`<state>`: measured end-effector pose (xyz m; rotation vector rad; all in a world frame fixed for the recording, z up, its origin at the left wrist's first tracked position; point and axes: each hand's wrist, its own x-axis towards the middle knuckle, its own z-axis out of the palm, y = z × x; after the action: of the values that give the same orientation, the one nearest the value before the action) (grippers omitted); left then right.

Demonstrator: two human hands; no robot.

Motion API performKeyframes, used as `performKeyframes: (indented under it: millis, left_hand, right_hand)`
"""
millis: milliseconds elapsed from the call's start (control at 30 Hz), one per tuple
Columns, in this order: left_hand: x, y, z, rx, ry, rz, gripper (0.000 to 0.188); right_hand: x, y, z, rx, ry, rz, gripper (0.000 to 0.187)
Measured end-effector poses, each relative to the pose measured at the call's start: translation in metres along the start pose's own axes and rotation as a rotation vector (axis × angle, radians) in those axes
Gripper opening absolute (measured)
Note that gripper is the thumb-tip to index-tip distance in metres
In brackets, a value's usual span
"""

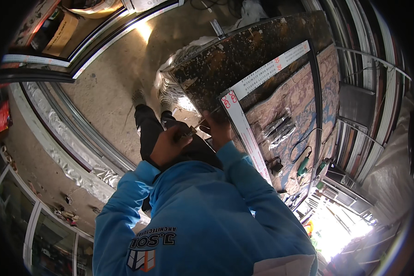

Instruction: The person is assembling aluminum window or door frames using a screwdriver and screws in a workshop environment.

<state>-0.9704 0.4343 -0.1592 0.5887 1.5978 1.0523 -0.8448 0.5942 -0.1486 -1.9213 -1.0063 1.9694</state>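
Note:
My left hand (169, 146) is closed around a small dark tool (188, 133), and a thin metal shaft points from it toward the bench corner. My right hand (219, 132) grips the near edge of a white frame profile (244, 133), just below its mitred corner (230, 99). The hands are close together, almost touching. Both sleeves are bright blue. The tip of the tool is hidden between my fingers.
The frame lies on a workbench covered with a patterned carpet (303, 96). On it are clear plastic bags (280, 126), a black cable (303, 142) and green-handled tools (303, 168). A dark mottled panel (244, 50) lies beyond. Stacked profiles (377, 69) line the right; my legs stand on the concrete floor (110, 83).

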Motion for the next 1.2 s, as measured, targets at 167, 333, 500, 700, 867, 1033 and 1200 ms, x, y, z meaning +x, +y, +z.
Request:
performKeyframes:
  millis: [167,333,500,700,867,1033,1200]
  left_hand:
    - [0.013,-0.014,0.002,-0.456,-0.148,-0.351,0.035]
    - [0.007,-0.009,0.007,0.027,0.091,0.13,0.039]
    - [0.017,-0.011,-0.003,-0.572,-0.18,-0.471,0.038]
    - [0.006,-0.003,0.007,0.077,0.063,0.121,0.04]
    - [0.015,-0.013,0.002,-0.383,-0.162,-0.313,0.038]
    - [0.005,-0.004,0.008,0.138,0.116,0.099,0.038]
    - [0.014,-0.017,-0.006,-0.449,-0.236,-0.29,0.042]
  right_hand:
    - [-0.002,0.006,-0.005,0.057,-0.107,-0.061,0.027]
    - [0.009,0.012,-0.009,-0.119,-0.018,-0.007,0.028]
    - [-0.003,0.004,-0.003,0.008,-0.083,-0.088,0.022]
    - [0.019,0.019,-0.023,-0.069,-0.168,-0.051,0.023]
    - [0.008,0.012,-0.011,-0.026,-0.135,-0.106,0.021]
    - [0.009,0.012,-0.008,-0.191,0.001,-0.096,0.021]
    - [0.005,0.007,-0.011,0.017,-0.157,-0.114,0.024]
